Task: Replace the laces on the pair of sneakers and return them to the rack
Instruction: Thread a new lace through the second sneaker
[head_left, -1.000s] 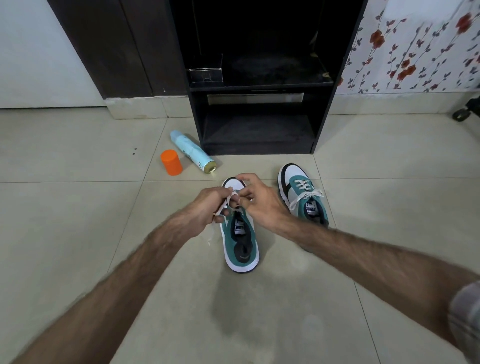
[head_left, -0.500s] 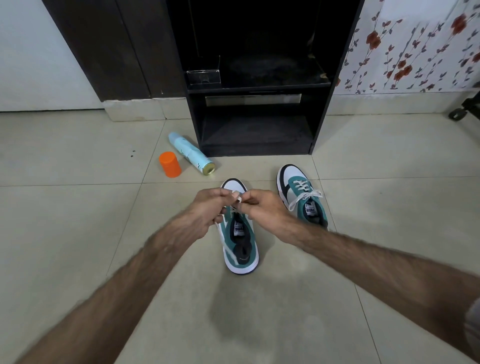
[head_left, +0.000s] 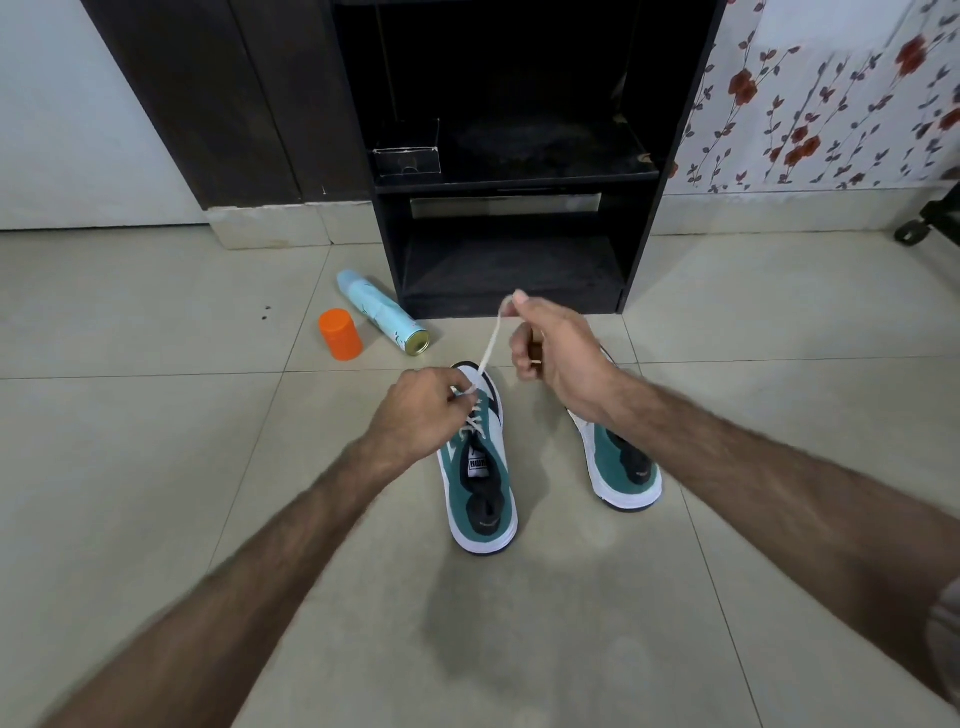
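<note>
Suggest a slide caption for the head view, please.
Right hand pulls the white lace up from the left sneaker; left hand pinches it.

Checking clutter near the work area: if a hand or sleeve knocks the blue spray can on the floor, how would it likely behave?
The spray can lies on its side on smooth floor tiles, so it would probably roll rather than tip. Its cap seems to be off; the orange cap stands beside it. It looks stiff, probably metal. How heavy it is cannot be told.
</note>
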